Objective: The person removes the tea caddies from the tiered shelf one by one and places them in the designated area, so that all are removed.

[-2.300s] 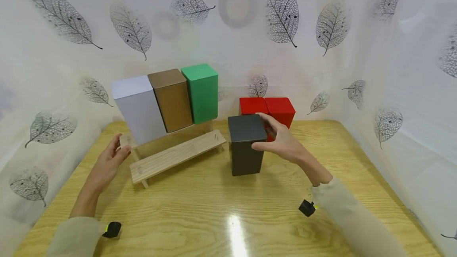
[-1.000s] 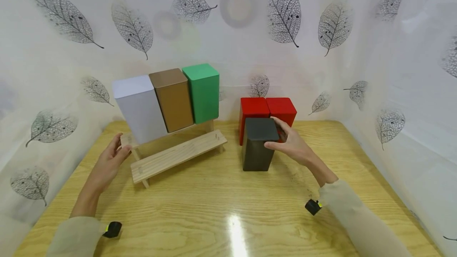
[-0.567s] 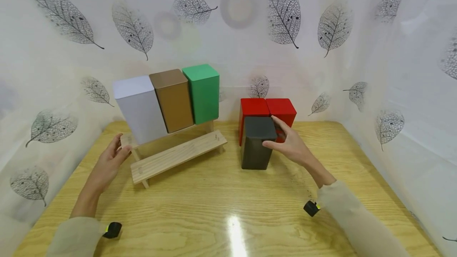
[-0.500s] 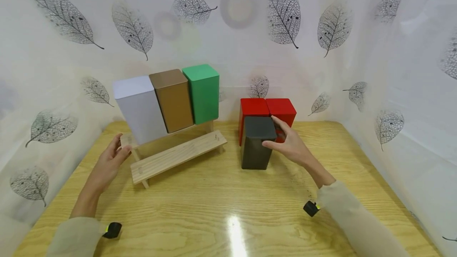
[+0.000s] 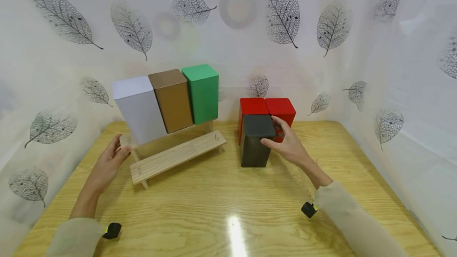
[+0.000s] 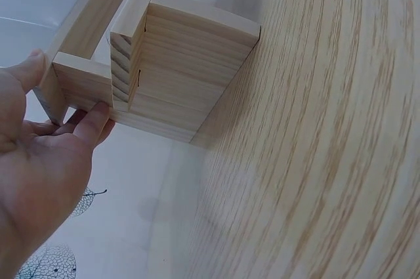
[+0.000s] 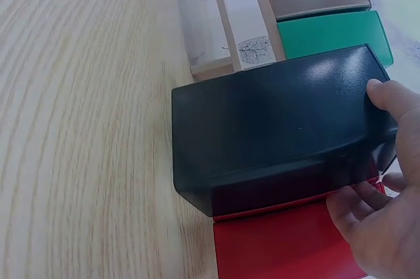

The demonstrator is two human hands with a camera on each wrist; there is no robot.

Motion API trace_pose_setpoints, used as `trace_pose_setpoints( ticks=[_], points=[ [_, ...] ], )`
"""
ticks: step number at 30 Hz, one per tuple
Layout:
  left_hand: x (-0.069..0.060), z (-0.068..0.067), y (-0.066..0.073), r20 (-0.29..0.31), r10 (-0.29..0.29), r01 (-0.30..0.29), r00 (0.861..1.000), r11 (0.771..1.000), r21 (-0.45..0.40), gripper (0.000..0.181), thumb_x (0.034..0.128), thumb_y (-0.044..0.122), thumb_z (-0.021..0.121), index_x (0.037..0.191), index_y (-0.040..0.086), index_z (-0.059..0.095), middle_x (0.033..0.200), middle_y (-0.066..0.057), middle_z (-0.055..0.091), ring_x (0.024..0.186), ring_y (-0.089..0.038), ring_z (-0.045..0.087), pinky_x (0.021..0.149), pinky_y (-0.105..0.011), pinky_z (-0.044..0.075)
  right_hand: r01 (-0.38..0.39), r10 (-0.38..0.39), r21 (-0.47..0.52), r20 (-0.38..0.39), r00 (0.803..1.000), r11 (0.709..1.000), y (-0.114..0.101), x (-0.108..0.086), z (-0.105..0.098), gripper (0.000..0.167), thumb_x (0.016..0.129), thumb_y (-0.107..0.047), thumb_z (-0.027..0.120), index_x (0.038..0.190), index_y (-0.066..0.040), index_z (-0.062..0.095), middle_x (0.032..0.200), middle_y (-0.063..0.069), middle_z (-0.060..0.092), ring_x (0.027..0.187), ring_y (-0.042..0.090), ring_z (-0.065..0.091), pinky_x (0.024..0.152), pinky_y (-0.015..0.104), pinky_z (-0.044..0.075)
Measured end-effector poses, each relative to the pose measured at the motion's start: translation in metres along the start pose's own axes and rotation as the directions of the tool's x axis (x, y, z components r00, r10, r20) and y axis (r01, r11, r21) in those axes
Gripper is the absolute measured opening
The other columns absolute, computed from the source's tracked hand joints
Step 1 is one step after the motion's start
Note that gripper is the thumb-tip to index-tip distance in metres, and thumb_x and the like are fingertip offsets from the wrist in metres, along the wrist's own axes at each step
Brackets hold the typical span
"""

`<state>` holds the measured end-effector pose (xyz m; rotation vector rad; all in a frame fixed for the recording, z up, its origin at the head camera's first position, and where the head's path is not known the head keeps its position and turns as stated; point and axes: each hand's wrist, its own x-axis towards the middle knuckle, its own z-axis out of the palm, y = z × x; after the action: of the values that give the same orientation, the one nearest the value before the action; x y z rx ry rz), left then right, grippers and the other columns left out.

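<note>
Black rectangular box (image 5: 255,146), centre-right, is pinched near its top edge by right grip (image 5: 288,142); left grip (image 5: 106,166) clasps pale wooden two-step stand (image 5: 178,156); yellow wood-grain worktop (image 5: 185,213) spreads below.

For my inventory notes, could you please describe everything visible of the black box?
The black box is tall, with flat sides, rounded edges, a rimmed top and a sheen, perhaps metal. Roughly upright, before the red boxes and right of the wooden stand, it is gripped near the top by the right hand; whether it touches the table is unclear.
</note>
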<state>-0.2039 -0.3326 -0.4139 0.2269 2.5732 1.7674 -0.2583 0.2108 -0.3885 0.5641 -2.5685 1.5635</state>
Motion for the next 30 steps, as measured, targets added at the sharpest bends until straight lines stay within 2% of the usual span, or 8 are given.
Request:
trace_pose_setpoints(
  ticks=[4, 11, 16, 23, 30],
  points=[
    [0.000, 0.000, 0.000, -0.001, 0.001, -0.001, 1.000, 1.000, -0.002, 0.078, 0.1134, 0.037, 0.040, 0.165, 0.013, -0.014, 0.167, -0.024, -0.014, 0.152, -0.050, 0.002, 0.109, -0.011, 0.031, -0.002, 0.002, -0.002, 0.002, 1.000, 1.000, 0.001, -0.001, 0.001, 0.087, 0.095, -0.020, 0.078, 0.162, -0.004, 0.026, 0.152, 0.017, 0.043, 0.129, 0.036, 0.051, 0.099, 0.034, 0.050],
    [0.000, 0.000, 0.000, 0.001, 0.009, -0.009, 1.000, 1.000, -0.017, 0.078, 0.1136, 0.035, 0.040, 0.164, 0.012, -0.015, 0.167, -0.025, -0.015, 0.152, -0.050, 0.002, 0.110, -0.012, 0.031, -0.006, 0.005, 0.010, 0.012, 1.000, 1.000, 0.002, -0.002, 0.002, 0.086, 0.097, -0.020, 0.075, 0.163, -0.003, 0.023, 0.154, 0.019, 0.041, 0.131, 0.037, 0.050, 0.106, 0.052, 0.046],
    [0.000, 0.000, 0.000, -0.004, 0.001, -0.001, 1.000, 1.000, -0.008, 0.078, 0.1134, 0.036, 0.040, 0.164, 0.013, -0.014, 0.167, -0.024, -0.015, 0.152, -0.050, -0.001, 0.111, -0.013, 0.029, -0.003, 0.002, 0.021, 0.008, 1.000, 1.000, 0.002, -0.004, 0.002, 0.085, 0.097, -0.018, 0.074, 0.163, -0.003, 0.023, 0.154, 0.020, 0.040, 0.133, 0.038, 0.049, 0.107, 0.054, 0.045],
    [0.000, 0.000, 0.000, 0.003, -0.004, 0.004, 1.000, 1.000, -0.016, 0.078, 0.1136, 0.036, 0.040, 0.164, 0.013, -0.015, 0.167, -0.023, -0.017, 0.152, -0.049, -0.002, 0.115, -0.018, 0.027, 0.031, -0.031, -0.001, -0.058, 0.998, 1.000, -0.008, -0.007, 0.000, 0.078, 0.099, -0.020, 0.072, 0.163, -0.008, 0.027, 0.156, 0.016, 0.039, 0.131, 0.037, 0.050, 0.103, 0.051, 0.048],
    [-0.001, -0.001, 0.000, 0.011, 0.006, -0.005, 1.000, 1.000, -0.014, 0.077, 0.1138, 0.035, 0.040, 0.164, 0.014, -0.016, 0.167, -0.023, -0.017, 0.152, -0.049, -0.004, 0.114, -0.016, 0.026, 0.091, -0.089, 0.016, -0.108, 0.990, 0.996, -0.024, -0.006, -0.004, 0.072, 0.100, -0.015, 0.070, 0.159, -0.002, 0.032, 0.156, 0.016, 0.042, 0.135, 0.036, 0.048, 0.109, 0.055, 0.045]
  ],
)
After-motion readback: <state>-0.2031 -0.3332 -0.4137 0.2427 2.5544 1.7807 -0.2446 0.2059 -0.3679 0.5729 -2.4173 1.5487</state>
